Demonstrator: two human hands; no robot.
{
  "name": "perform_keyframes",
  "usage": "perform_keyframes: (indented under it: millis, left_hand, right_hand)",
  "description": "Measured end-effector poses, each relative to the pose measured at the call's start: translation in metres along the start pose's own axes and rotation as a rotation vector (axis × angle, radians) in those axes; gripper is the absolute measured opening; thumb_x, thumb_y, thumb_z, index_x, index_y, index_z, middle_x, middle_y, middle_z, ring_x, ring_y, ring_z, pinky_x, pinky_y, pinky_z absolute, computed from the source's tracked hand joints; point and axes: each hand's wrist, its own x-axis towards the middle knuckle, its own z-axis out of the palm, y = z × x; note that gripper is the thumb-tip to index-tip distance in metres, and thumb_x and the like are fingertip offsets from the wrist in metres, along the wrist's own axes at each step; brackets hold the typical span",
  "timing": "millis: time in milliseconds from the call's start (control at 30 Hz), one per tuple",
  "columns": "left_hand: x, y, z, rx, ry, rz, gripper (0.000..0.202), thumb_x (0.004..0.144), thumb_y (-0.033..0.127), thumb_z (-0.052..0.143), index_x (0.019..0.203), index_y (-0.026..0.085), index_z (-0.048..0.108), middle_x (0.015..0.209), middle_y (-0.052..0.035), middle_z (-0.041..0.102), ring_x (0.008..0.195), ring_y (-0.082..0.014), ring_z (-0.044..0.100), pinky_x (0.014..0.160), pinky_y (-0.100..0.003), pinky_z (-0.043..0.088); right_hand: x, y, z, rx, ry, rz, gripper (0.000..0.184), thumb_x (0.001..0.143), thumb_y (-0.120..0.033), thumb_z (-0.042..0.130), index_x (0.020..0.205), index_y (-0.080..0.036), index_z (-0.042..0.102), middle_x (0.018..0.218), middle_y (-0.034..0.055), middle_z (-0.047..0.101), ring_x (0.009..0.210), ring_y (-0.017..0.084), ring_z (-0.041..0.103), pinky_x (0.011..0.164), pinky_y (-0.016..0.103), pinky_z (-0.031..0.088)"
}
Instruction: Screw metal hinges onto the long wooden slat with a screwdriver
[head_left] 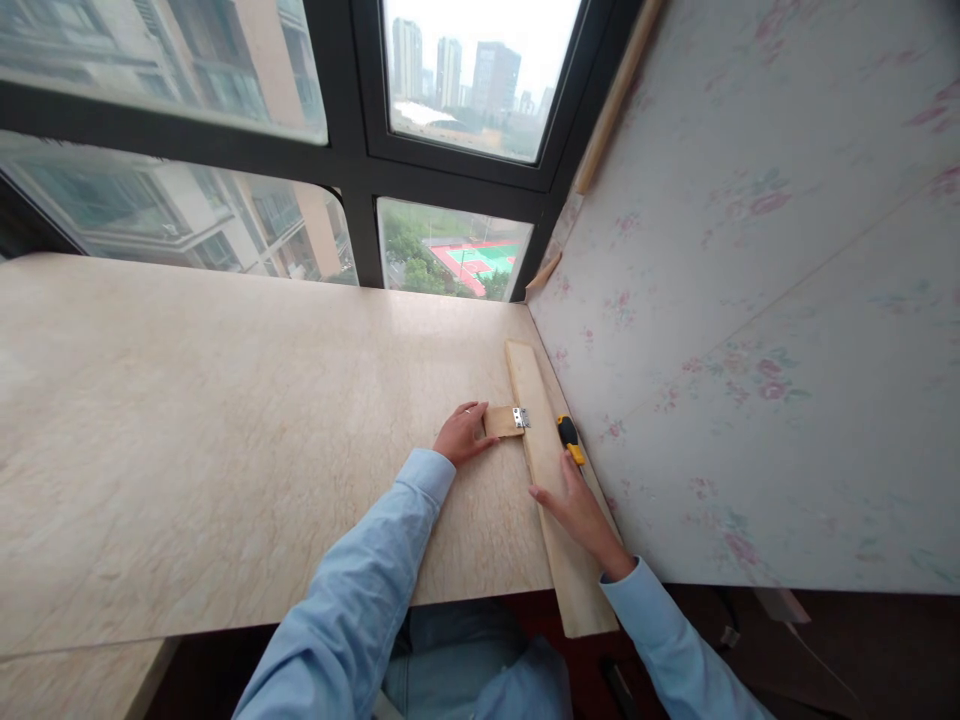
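A long pale wooden board (534, 390) lies lengthwise on the sill, its near end sticking out past the front edge. A small metal hinge (521, 417) bridges its left edge and a short wooden block (501, 421). My left hand (466, 434) grips the block's left end between thumb and fingers. My right hand (577, 505) lies across the board, thumb at its left side and fingers toward its right side, holding it. Just beyond those fingertips, a black-and-yellow tool handle (568, 435) rests between board and wall; the rest of the tool cannot be made out.
The marble-look sill (225, 430) stretches off to the left. A wall with floral paper (750, 300) rises close on the right. Dark window frames (450, 175) stand at the back. My legs (465, 660) are below the front edge.
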Motion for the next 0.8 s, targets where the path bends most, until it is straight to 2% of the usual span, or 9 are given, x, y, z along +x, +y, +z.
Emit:
perform_keyframes:
  millis: [200,267,367,467,567,667,733,800]
  left_hand:
    - [0.0,0.001,0.0,-0.006,-0.006,-0.004,0.07,0.075,0.038,0.075,0.135,0.01,0.051,0.132,-0.0177,0.058,0.132,-0.0311,0.046,0.112,-0.043,0.037]
    - [-0.001,0.001,0.0,-0.029,0.007,0.0,0.072,0.075,0.038,0.076,0.135,0.009,0.051,0.133,-0.0186,0.057,0.132,-0.0315,0.046,0.112,-0.044,0.037]
    - [-0.003,-0.002,0.002,-0.103,0.076,-0.002,0.07,0.073,0.038,0.077,0.133,0.011,0.053,0.134,-0.0187,0.056,0.13,-0.0314,0.049,0.111,-0.046,0.038]
    - [-0.006,-0.005,0.005,-0.242,0.185,-0.075,0.061,0.075,0.037,0.076,0.128,0.013,0.057,0.13,-0.017,0.059,0.124,-0.0306,0.053,0.108,-0.047,0.041]
    - [-0.013,-0.009,0.003,-0.484,0.256,-0.146,0.05,0.078,0.034,0.072,0.122,0.013,0.059,0.126,-0.0162,0.062,0.119,-0.0273,0.058,0.104,-0.045,0.046]
    - [-0.028,-0.012,-0.008,-0.713,0.254,-0.211,0.045,0.079,0.031,0.071,0.118,0.012,0.06,0.122,-0.0166,0.064,0.109,-0.0235,0.064,0.096,-0.041,0.051]
    - [-0.041,-0.014,-0.022,-0.771,0.262,-0.268,0.043,0.078,0.032,0.07,0.116,0.013,0.061,0.12,-0.0165,0.064,0.101,-0.0222,0.067,0.088,-0.038,0.055]
    - [-0.058,-0.017,-0.038,-0.726,0.322,-0.315,0.036,0.079,0.033,0.067,0.109,0.013,0.064,0.115,-0.0151,0.067,0.095,-0.0215,0.068,0.081,-0.035,0.057]
  right_hand:
    - [-0.02,-0.002,-0.013,-0.001,-0.007,0.012,0.098,0.079,-0.061,0.06,0.152,-0.006,0.028,0.158,0.0195,0.023,0.147,0.03,0.023,0.121,0.047,0.022]
    - [-0.031,-0.006,-0.017,-0.01,0.007,-0.018,0.092,0.079,-0.061,0.061,0.15,-0.009,0.036,0.158,0.0175,0.025,0.147,0.03,0.024,0.121,0.047,0.024]
    - [-0.05,-0.024,-0.021,0.028,0.018,-0.083,0.075,0.081,-0.058,0.061,0.14,-0.014,0.051,0.155,0.0148,0.032,0.145,0.03,0.03,0.119,0.049,0.028]
    - [-0.065,-0.059,-0.017,0.137,-0.019,-0.174,0.054,0.086,-0.053,0.058,0.128,-0.018,0.063,0.145,0.0129,0.049,0.136,0.027,0.045,0.115,0.046,0.035]
    - [-0.072,-0.096,-0.002,0.272,-0.115,-0.258,0.033,0.092,-0.045,0.055,0.104,-0.021,0.074,0.122,0.0101,0.067,0.117,0.023,0.062,0.106,0.04,0.045]
    - [-0.066,-0.124,0.021,0.376,-0.151,-0.318,0.025,0.091,-0.039,0.058,0.089,-0.021,0.076,0.105,0.0078,0.073,0.102,0.02,0.067,0.096,0.034,0.05]
    - [-0.055,-0.135,0.04,0.424,-0.137,-0.319,0.021,0.087,-0.036,0.063,0.083,-0.02,0.075,0.099,0.0066,0.074,0.096,0.019,0.068,0.091,0.032,0.05]
    - [-0.04,-0.14,0.06,0.462,-0.12,-0.313,0.019,0.084,-0.036,0.066,0.078,-0.02,0.075,0.096,0.0065,0.074,0.093,0.019,0.068,0.088,0.03,0.05]
